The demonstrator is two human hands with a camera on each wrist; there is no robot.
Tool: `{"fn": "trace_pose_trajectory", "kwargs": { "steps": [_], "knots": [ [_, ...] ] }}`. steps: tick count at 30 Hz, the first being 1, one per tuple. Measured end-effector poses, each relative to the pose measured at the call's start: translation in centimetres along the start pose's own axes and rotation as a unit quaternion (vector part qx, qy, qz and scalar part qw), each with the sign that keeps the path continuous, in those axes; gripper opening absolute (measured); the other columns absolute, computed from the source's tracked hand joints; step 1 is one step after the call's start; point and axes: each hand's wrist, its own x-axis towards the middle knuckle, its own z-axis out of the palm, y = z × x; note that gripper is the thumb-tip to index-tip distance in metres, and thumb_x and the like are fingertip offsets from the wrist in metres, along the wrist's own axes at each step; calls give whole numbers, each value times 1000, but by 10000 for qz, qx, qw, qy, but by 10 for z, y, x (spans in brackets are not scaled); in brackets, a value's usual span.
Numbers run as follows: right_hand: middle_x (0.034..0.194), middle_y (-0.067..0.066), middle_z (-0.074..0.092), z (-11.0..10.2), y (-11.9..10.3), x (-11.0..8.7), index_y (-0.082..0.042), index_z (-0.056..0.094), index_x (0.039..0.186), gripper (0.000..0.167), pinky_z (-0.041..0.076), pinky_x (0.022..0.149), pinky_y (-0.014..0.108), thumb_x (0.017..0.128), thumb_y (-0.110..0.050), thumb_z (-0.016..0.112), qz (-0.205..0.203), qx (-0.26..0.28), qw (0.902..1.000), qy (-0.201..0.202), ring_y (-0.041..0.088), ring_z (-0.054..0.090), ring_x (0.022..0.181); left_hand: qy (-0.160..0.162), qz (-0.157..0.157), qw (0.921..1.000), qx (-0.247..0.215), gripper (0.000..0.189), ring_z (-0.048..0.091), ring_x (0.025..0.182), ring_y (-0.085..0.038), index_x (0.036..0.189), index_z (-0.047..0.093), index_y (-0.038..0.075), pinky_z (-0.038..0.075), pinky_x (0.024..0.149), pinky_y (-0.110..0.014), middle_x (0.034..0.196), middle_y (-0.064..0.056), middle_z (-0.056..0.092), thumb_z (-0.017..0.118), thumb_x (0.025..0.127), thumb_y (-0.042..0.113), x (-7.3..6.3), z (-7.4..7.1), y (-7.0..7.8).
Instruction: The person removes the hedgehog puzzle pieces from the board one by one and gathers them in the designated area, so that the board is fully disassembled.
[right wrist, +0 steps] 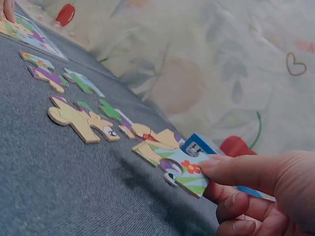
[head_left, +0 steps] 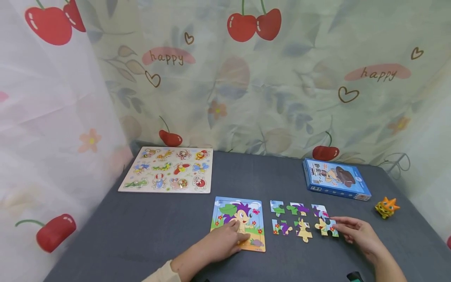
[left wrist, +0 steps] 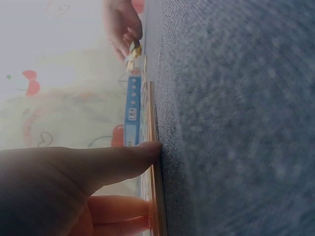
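My left hand (head_left: 224,239) rests on a square hedgehog picture board (head_left: 256,217), its thumb and fingertips touching the picture. In the left wrist view, the thumb (left wrist: 123,161) reaches the board's edge (left wrist: 153,123). To the right, my right hand (head_left: 359,234) pinches a puzzle piece (head_left: 332,229) at its right edge. The right wrist view shows this puzzle piece (right wrist: 189,167), with a red flower and green grass, tilted above the table over a shadow. Several other pieces lie between the hands, among them a yellow-bodied piece (head_left: 303,231) and a leaf corner piece (head_left: 277,206).
A wooden insect board (head_left: 158,162) lies at the back left of the dark cloth-covered table (head_left: 162,219). At the back right is a blue box (head_left: 334,178), with an orange toy figure (head_left: 386,207) beside it. Printed curtains (head_left: 264,90) hang behind. Something dark and green (head_left: 354,276) shows at the near edge.
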Motion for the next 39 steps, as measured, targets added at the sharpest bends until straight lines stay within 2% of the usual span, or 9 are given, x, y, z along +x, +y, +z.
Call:
{"fn": "trace_pose_trajectory", "kwargs": {
  "steps": [3, 7, 15, 21, 29, 39],
  "knots": [
    [79, -13, 64, -1, 3, 1, -3, 58, 124, 44, 43, 54, 25, 89, -29, 63, 13, -78, 10000, -39, 7, 47, 60, 3, 9, 10000, 15, 40, 44, 131, -26, 127, 58, 32, 43, 102, -36, 139, -11, 50, 64, 87, 31, 1, 0, 0],
    [80, -10, 63, 2, 5, 2, 0, 58, 124, 43, 45, 54, 24, 90, -26, 61, 7, -285, 9996, -52, 7, 49, 61, -24, -20, 10000, 5, 40, 43, 132, -26, 127, 58, 32, 44, 101, -36, 139, -11, 50, 64, 87, 31, 1, 1, 0],
    [74, -4, 60, 12, 2, 4, 5, 58, 120, 48, 47, 53, 26, 85, -27, 67, -82, -1077, 9936, 339, 10, 50, 59, -132, -84, 9998, -78, 40, 42, 132, -25, 127, 57, 33, 42, 103, -36, 140, -10, 49, 64, 87, 31, 0, -1, 0],
    [78, -1, 58, 15, -1, 4, 7, 60, 114, 47, 47, 51, 26, 80, -23, 73, -177, -1235, 9906, 569, 10, 51, 57, -143, -116, 9998, -95, 40, 42, 132, -25, 127, 57, 33, 43, 102, -36, 140, -10, 49, 63, 87, 32, 0, -2, 1],
    [88, 5, 60, 11, 2, 4, 9, 58, 116, 52, 50, 54, 27, 77, -21, 76, -288, -1364, 9895, 370, 12, 54, 61, -100, -72, 9999, -98, 40, 42, 133, -25, 127, 57, 33, 42, 103, -36, 140, -10, 49, 63, 88, 31, 0, -1, 1],
    [90, 5, 61, 10, 2, 4, 8, 58, 116, 51, 50, 55, 27, 77, -20, 76, -342, -1414, 9890, 265, 11, 54, 62, 10, 70, 10000, -29, 39, 45, 130, -27, 126, 59, 31, 42, 103, -35, 137, -10, 52, 64, 87, 31, 1, 0, -1]
  ]
}}
